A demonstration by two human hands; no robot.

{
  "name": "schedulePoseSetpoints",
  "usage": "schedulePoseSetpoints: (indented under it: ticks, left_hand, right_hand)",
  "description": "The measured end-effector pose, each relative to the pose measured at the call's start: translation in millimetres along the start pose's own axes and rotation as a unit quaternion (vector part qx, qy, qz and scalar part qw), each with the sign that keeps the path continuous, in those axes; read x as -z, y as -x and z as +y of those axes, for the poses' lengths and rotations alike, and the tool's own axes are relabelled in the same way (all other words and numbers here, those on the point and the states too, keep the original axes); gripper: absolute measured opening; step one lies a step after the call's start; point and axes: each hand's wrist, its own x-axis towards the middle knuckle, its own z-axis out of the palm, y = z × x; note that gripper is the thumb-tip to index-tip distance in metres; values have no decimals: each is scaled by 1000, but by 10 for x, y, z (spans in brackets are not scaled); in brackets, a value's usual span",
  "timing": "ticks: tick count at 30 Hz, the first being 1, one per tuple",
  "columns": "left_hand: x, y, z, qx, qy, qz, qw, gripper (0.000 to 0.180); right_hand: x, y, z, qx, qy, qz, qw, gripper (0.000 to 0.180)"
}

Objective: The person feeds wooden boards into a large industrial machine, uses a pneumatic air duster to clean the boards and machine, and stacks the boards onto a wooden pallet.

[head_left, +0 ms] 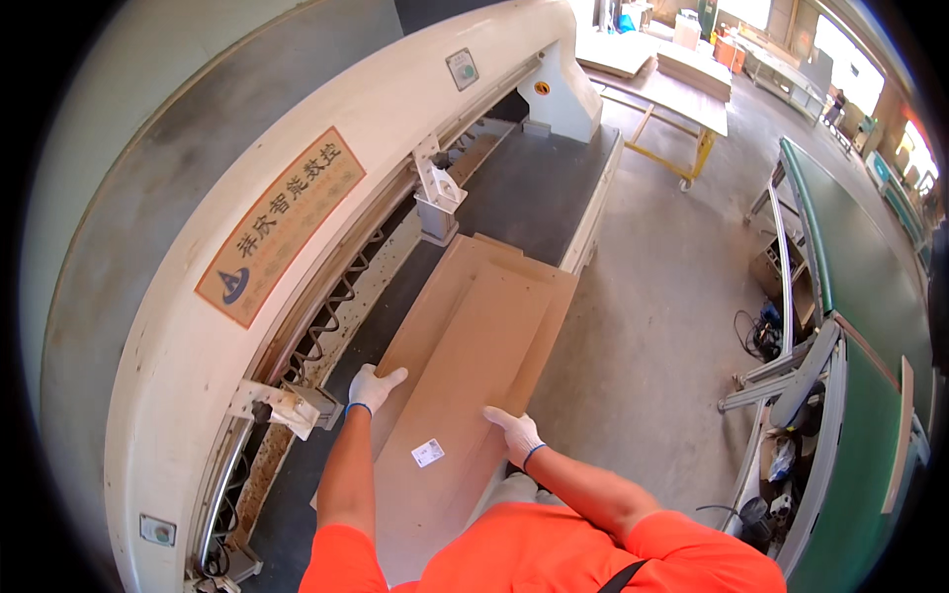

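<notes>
A stack of brown fibreboard panels (474, 336) lies on the dark bed of a large cream-coloured machine (326, 138). My left hand (372, 387), in a white glove, rests flat on the left edge of the top panel, fingers spread. My right hand (516, 432), also gloved, presses on the panel's right part near its edge. A small white label (428, 453) sticks to the top panel between my hands. The near end of the panels is hidden behind my orange shirt.
The machine's beam carries an orange plate (282, 227) and a metal clamp block (438, 203) over the bed. A grey concrete floor (652, 326) lies to the right. A green-topped conveyor (860, 267) stands further right. A yellow-legged table (682, 109) with boards is beyond.
</notes>
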Motion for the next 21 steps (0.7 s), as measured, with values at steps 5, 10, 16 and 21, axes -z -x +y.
schedulePoseSetpoints:
  ticks: [5, 10, 16, 21]
  left_hand:
    - [22, 99, 279, 31, -27, -122, 992, 94]
    - [0, 179, 655, 21, 50, -207, 977, 82]
    - [-293, 39, 361, 33, 117, -226, 967, 66]
    - [-316, -207, 1437, 75, 182, -301, 933, 60]
  right_hand:
    - [317, 223, -190, -59, 28, 24, 998, 53]
    - [745, 262, 38, -27, -30, 15, 999, 48]
    - [825, 262, -264, -79, -50, -11, 996, 48]
    - [1047, 182, -921, -103, -22, 16, 994, 52]
